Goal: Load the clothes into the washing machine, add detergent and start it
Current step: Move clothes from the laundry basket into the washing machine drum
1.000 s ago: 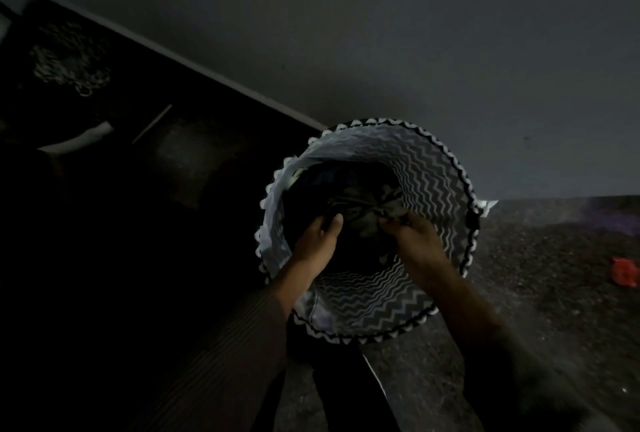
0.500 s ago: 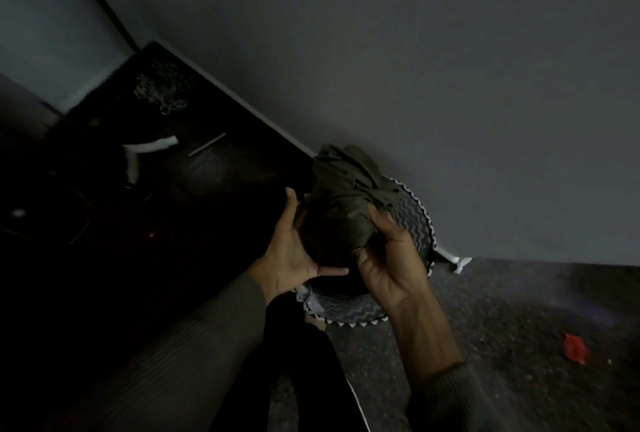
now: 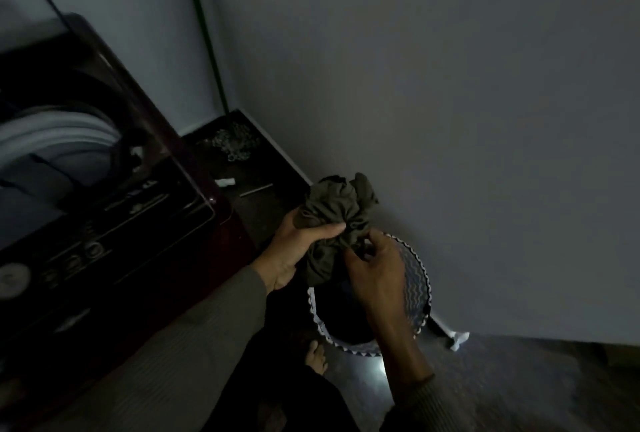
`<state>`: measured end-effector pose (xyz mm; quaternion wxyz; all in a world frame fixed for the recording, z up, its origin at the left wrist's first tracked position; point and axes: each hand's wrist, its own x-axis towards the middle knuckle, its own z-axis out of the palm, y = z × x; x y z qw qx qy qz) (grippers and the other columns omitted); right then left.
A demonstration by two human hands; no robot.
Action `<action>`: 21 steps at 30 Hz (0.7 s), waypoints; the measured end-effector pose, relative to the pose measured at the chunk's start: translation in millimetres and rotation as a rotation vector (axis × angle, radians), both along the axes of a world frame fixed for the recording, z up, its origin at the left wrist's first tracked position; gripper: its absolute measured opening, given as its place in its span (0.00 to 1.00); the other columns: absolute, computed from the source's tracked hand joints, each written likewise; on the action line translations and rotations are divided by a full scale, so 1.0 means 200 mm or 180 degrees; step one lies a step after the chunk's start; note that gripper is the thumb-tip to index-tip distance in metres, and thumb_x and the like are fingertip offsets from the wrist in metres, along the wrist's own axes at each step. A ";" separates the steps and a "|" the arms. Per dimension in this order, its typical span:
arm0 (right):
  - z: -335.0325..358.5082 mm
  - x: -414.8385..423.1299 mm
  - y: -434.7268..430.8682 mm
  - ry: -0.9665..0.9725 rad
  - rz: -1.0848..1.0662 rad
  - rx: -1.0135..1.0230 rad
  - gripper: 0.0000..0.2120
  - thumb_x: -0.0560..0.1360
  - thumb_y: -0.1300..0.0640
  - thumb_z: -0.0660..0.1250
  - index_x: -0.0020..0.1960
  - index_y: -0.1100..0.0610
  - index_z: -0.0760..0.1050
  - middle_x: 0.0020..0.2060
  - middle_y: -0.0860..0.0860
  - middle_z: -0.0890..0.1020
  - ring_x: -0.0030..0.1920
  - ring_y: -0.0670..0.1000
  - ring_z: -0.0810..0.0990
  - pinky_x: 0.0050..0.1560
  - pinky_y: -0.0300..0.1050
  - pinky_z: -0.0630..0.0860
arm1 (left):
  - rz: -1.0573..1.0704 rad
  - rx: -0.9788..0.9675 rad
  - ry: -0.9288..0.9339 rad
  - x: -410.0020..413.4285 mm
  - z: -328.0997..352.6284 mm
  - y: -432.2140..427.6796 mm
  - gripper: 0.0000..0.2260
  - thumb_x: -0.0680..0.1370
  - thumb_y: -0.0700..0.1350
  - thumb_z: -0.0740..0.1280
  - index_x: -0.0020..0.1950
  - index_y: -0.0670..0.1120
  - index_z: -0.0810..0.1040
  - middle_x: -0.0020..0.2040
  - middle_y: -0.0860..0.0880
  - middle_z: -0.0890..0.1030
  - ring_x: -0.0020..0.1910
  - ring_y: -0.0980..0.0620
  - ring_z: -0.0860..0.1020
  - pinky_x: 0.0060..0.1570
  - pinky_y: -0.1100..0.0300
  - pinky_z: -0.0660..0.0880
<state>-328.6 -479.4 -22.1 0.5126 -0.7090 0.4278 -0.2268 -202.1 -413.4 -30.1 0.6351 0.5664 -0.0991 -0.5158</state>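
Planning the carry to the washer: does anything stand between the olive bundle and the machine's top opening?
Nothing visible does. Both the left hand and right hand grip the olive bundle above the basket; the washing machine sits to its left. Too dark to tell whether a lid covers the drum.

We see the garment above the basket, basket against the wall, washing machine to its left.
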 end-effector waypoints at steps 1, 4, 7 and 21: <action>0.03 0.01 0.01 0.0036 0.0048 -0.0190 0.09 0.66 0.52 0.69 0.46 0.49 0.77 0.48 0.50 0.82 0.54 0.53 0.80 0.54 0.53 0.78 | 0.0035 0.0030 -0.0230 0.02 0.06 0.03 0.13 0.73 0.36 0.73 0.57 0.43 0.82 0.54 0.47 0.85 0.56 0.46 0.82 0.51 0.59 0.79; 0.13 0.07 0.02 -0.0071 0.0141 -0.0280 0.34 0.60 0.45 0.78 0.61 0.52 0.68 0.61 0.54 0.73 0.63 0.57 0.73 0.61 0.59 0.74 | -0.0005 -0.0053 -0.0665 0.11 0.28 0.15 0.14 0.71 0.31 0.72 0.53 0.45 0.83 0.50 0.50 0.86 0.50 0.53 0.83 0.44 0.66 0.78; 0.23 0.18 0.00 -0.0341 0.0823 0.0290 0.44 0.66 0.58 0.79 0.73 0.62 0.57 0.66 0.56 0.72 0.66 0.49 0.75 0.62 0.42 0.75 | -0.0265 -0.0346 -0.0925 0.23 0.52 0.30 0.17 0.66 0.29 0.70 0.44 0.49 0.85 0.43 0.53 0.86 0.45 0.57 0.84 0.42 0.68 0.78; 0.60 1.02 0.76 -0.1053 0.1478 0.0658 0.17 0.76 0.66 0.68 0.64 0.61 0.75 0.57 0.56 0.81 0.56 0.50 0.80 0.56 0.49 0.79 | 0.0793 0.0284 -0.2204 0.85 0.83 1.09 0.35 0.62 0.47 0.76 0.68 0.50 0.70 0.62 0.51 0.78 0.60 0.55 0.77 0.64 0.52 0.75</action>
